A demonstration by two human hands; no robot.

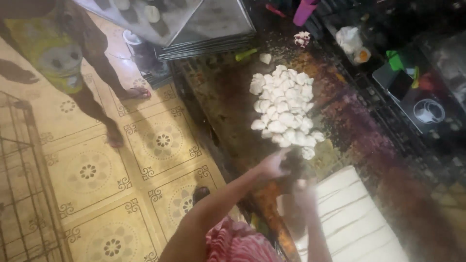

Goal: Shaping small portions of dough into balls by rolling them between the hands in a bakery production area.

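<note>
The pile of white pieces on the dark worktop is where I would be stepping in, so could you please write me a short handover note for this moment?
Left hand: reaching in at the near edge of the pile of white pieces; blurred, so its grip cannot be told.
Right hand: just below the pile, above the white slab; also blurred.
Things: the pieces lie heaped together on the dark worktop; one stray white piece lies beyond the pile. Stacked metal trays stand at the far end.
Done: pieces gathered in one heap.
Left: nothing has visibly left the heap.
Another person stands on the tiled floor.
</note>
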